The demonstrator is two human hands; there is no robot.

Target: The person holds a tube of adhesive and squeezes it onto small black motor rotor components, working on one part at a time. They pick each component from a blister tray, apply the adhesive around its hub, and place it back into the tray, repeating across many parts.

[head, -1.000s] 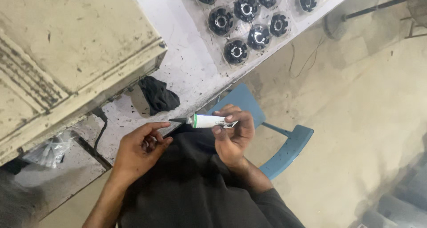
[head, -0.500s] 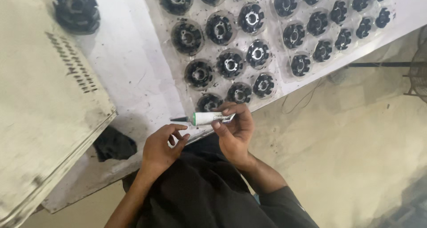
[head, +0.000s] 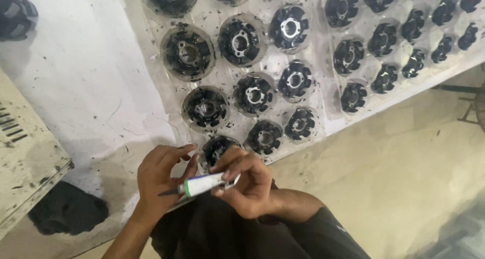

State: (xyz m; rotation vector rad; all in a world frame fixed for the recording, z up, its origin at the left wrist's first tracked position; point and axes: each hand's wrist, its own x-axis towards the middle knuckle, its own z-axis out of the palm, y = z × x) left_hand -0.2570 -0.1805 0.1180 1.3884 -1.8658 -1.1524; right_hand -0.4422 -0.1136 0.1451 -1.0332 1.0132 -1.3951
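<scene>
Right hand closed around small white tube with green band and dark pointed nozzle, held level just above near edge of white table. Left hand loosely curled against nozzle end, fingers touching tube; firmness of that grip cannot be told. Clear plastic tray of round black parts just beyond both hands.

Small white tube, green band, dark nozzle, in my hands. Clear plastic blister trays on white counter, round pockets.
</scene>
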